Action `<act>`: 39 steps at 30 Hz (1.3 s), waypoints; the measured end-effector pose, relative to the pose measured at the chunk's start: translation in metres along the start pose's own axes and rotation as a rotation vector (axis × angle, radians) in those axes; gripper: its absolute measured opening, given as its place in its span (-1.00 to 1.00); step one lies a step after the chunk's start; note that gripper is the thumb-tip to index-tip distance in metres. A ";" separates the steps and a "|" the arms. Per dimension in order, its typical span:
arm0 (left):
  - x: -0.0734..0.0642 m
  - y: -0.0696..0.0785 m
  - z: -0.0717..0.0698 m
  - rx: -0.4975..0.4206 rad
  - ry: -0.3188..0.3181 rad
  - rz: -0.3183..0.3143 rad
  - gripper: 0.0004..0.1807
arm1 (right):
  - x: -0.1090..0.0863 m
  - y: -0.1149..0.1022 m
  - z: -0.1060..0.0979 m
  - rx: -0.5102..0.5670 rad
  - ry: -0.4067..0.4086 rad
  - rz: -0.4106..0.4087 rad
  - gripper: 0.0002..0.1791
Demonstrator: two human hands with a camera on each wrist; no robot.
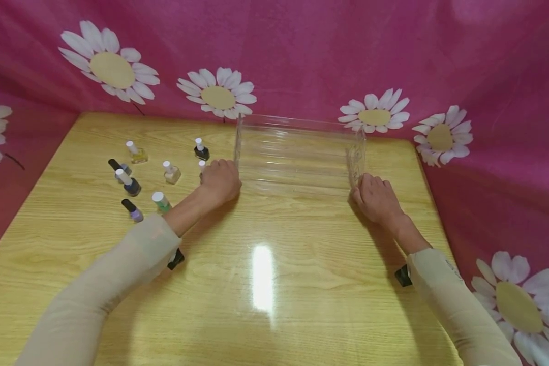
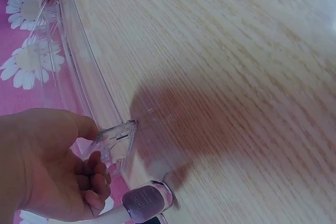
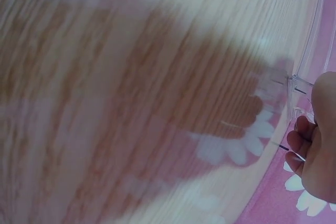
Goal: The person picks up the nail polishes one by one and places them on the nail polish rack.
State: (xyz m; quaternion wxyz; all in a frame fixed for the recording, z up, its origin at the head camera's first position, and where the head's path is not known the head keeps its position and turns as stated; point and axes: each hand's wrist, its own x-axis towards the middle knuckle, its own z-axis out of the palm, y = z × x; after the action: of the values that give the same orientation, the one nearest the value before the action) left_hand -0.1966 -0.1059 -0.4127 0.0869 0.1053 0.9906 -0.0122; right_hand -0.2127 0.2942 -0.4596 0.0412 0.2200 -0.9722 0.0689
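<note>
Sleeves, cream (image 1: 139, 254), two: reached forward over the wood-grain tabletop (image 1: 329, 284).
Nail polish bottle, lilac, black cap (image 1: 135, 214): stood left of the left forearm.
Nail polish bottle, green, white cap (image 1: 161, 202): just beside that forearm.
Right hand (image 1: 377, 199): fingers curled, grasping the right end panel of the rack.
Nail polish bottle, navy, white cap (image 1: 131, 187): beyond the lilac.
Left hand (image 1: 219, 180): thumb and fingers grasping the rack's left end panel.
Nail polish bottle, mauve, white cap (image 2: 144, 204): just beside the left hand.
Nail polish bottles, further: beige (image 1: 171, 174), grey-blue (image 1: 126, 170), yellow (image 1: 139, 155), black (image 1: 202, 152).
Rack, clear plastic, tiered (image 1: 297, 155): at the tabletop's far side, between both hands.
Cloth, magenta, daisy-printed (image 1: 293, 56): hung behind.
</note>
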 end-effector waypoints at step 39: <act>-0.071 -0.045 -0.020 -0.601 0.242 0.036 -0.57 | -0.004 -0.002 0.001 -0.101 0.138 -0.053 -0.72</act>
State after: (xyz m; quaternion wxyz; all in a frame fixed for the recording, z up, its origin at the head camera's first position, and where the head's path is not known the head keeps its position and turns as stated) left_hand -0.1408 -0.1634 -0.3808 -0.0040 0.0930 0.9509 0.2950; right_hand -0.2084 0.2939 -0.4608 0.1207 0.2380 -0.9631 0.0337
